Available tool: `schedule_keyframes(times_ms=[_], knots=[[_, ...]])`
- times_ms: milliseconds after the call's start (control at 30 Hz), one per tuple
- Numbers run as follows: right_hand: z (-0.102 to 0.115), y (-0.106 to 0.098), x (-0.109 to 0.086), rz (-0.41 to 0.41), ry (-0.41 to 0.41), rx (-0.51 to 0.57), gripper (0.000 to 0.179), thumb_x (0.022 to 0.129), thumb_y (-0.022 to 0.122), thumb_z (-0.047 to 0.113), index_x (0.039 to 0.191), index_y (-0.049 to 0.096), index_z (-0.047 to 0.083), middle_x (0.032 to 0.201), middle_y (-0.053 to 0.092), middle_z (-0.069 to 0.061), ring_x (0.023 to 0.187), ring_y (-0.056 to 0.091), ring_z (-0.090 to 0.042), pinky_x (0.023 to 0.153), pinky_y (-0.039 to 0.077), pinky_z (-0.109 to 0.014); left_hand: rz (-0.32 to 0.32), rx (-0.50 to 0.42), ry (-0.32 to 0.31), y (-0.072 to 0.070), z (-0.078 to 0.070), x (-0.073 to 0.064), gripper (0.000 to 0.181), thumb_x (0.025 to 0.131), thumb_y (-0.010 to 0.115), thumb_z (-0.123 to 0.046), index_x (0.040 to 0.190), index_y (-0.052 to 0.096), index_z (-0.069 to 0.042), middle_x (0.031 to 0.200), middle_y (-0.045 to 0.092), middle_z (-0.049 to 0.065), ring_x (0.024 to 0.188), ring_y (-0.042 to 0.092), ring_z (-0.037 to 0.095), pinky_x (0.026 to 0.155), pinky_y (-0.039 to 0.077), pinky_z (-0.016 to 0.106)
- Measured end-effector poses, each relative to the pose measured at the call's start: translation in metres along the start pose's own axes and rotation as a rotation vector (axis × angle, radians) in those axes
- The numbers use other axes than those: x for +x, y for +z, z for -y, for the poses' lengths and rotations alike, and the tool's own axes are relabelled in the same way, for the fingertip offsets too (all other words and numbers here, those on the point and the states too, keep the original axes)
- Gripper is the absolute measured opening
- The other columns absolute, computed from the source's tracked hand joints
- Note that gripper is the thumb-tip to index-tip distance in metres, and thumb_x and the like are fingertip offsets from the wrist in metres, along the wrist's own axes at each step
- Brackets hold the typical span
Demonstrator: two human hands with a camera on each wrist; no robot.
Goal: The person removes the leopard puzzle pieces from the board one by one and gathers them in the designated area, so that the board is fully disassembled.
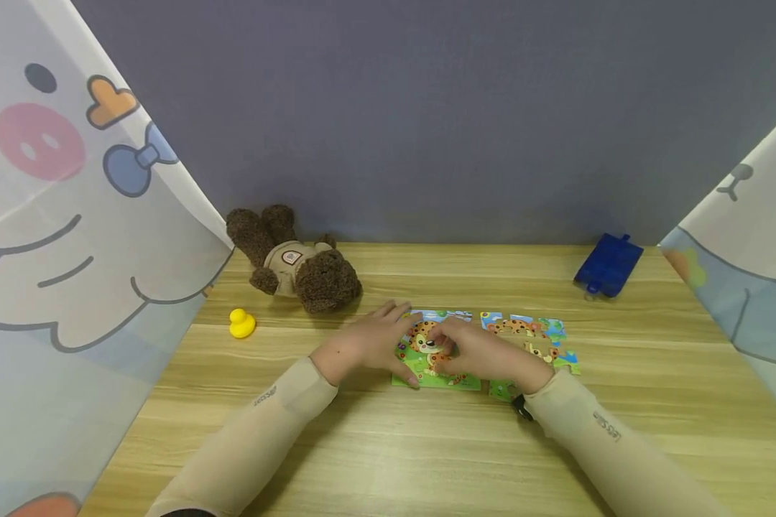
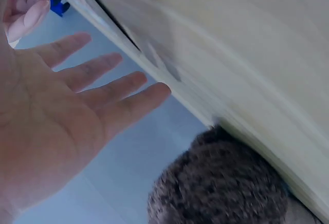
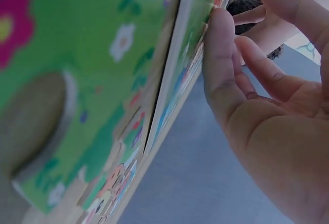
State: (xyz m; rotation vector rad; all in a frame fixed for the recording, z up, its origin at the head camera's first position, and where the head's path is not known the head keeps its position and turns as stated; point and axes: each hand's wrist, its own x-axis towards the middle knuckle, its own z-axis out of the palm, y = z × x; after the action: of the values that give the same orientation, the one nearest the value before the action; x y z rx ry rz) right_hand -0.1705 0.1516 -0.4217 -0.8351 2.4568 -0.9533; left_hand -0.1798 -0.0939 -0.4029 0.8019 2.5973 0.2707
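Note:
A jigsaw puzzle with a spotted leopard cub on green grass lies flat on the table, with its picture joined up where it shows. My left hand is at its left edge, fingers spread and thumb near the lower left corner. In the left wrist view the left palm holds nothing. Over the puzzle's middle is my right hand, fingers loosely bent and part of the picture hidden below. In the right wrist view one fingertip of the right hand is right at the puzzle's surface, with nothing seen gripped.
Right of it lies a second puzzle with gaps between its pieces, partly under the right forearm. A brown teddy bear lies at the back left, near a yellow toy duck. A dark blue plastic piece is at the back right.

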Motion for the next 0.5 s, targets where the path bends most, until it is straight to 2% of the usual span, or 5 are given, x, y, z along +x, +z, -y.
schedule_keyframes(times_ms=[133,300,500], knots=[[0.0013,0.0016,-0.0009,0.025,0.024,-0.004,0.046,0.092,0.084,0.020,0.132,0.066,0.007,0.123,0.068,-0.007,0.105,0.062,-0.017,0.090,0.056,-0.033,0.014,0.001,-0.007,0.0017,-0.0030,0.0031,0.126,0.075,0.089,-0.068,0.173,0.024,-0.022,0.182,0.013,0.012,0.169,0.012,0.043,0.134,0.027,0.063],[0.0033,0.0040,0.0005,0.047,0.032,-0.066,0.046,0.090,0.086,0.023,0.130,0.069,0.009,0.125,0.066,-0.004,0.104,0.064,-0.014,0.086,0.058,-0.029,0.026,0.000,-0.025,0.0028,-0.0024,0.0039,0.122,0.075,0.090,-0.067,0.171,0.029,-0.022,0.182,0.015,0.010,0.169,0.015,0.040,0.134,0.030,0.061],[0.0049,0.0067,0.0043,0.070,0.041,-0.127,0.043,0.090,0.087,0.024,0.127,0.071,0.010,0.119,0.063,-0.001,0.094,0.059,-0.011,0.078,0.054,-0.026,0.030,-0.014,-0.024,0.0027,-0.0031,0.0029,0.119,0.075,0.089,-0.066,0.170,0.033,-0.022,0.182,0.014,0.010,0.169,0.014,0.040,0.134,0.030,0.062]])
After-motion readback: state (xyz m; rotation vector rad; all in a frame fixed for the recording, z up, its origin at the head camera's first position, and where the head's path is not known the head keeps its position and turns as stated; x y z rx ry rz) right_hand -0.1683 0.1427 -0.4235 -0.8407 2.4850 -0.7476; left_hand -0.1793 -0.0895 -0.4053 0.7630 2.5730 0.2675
